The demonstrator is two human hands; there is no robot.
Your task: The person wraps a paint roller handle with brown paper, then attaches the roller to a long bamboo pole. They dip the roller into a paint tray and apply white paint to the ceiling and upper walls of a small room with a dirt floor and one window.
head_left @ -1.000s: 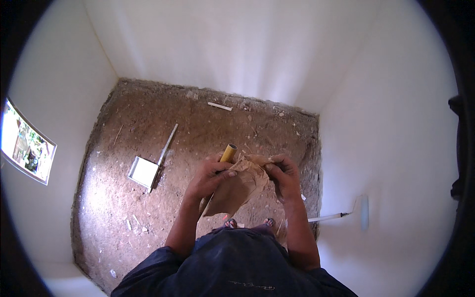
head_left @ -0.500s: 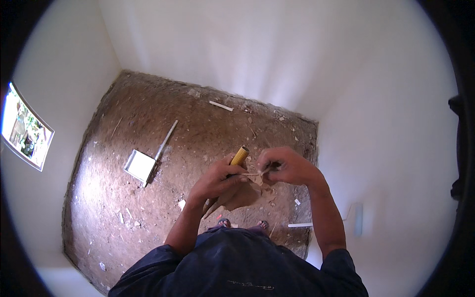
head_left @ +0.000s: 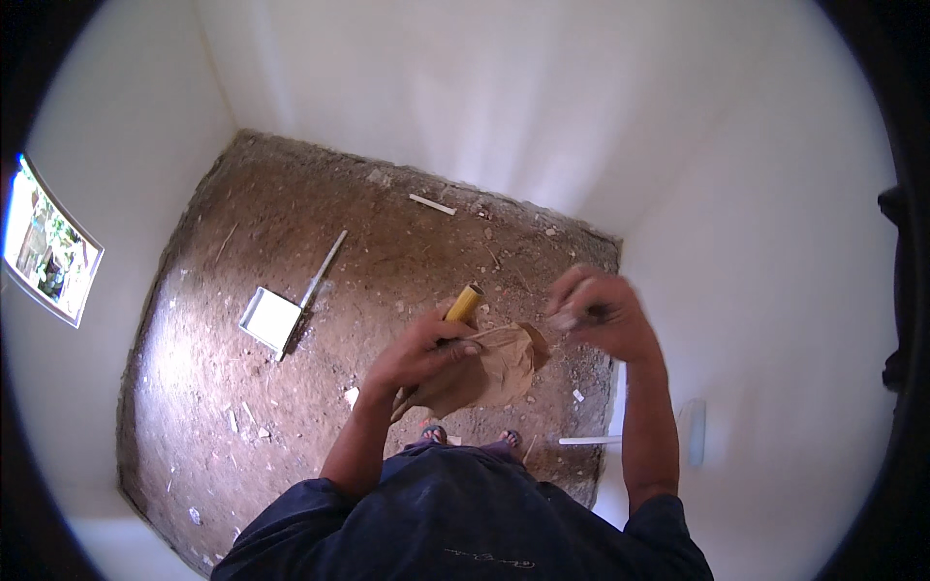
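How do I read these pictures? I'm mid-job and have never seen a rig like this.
There is no machine here: these are a person's two bare hands. All the pictures come from one camera on the person's head, looking down; its wide lens bends straight edges. Picture left is the person's left.

The left hand holds a yellow tube and crumpled brown paper. The right hand is up and right of the paper, too blurred to tell whether it holds anything.

On the dirt floor lie a white tray with a stick beside it, and a white strip. A pale roller shows against the right wall.
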